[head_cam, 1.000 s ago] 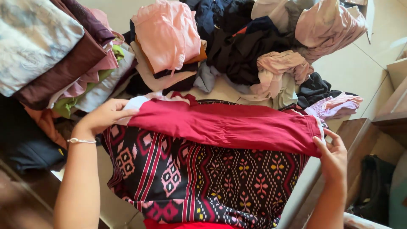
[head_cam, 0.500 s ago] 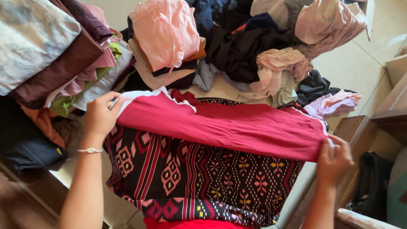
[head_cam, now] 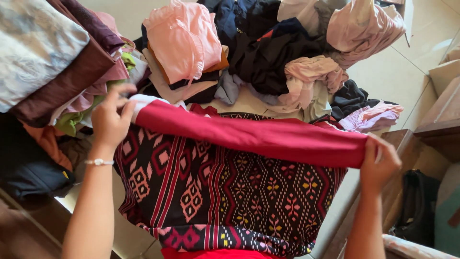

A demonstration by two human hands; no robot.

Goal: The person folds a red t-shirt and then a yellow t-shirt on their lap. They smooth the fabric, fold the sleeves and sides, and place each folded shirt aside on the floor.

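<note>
Two bare forearms are seen rising from the bottom edge of the frame, one at lower left and one at lower right. The left hand (head_cam: 111, 119) is held at the left of centre, its back turned toward the camera, with the fingers bent and pinched closed against the thumb near the upper part of the hand. A thin pale bracelet (head_cam: 99, 162) is worn at the left wrist. The right hand (head_cam: 378, 164) is held at the right side of the frame, slightly lower than the left, with its fingers curled shut into a grip. The two hands are kept well apart.
</note>
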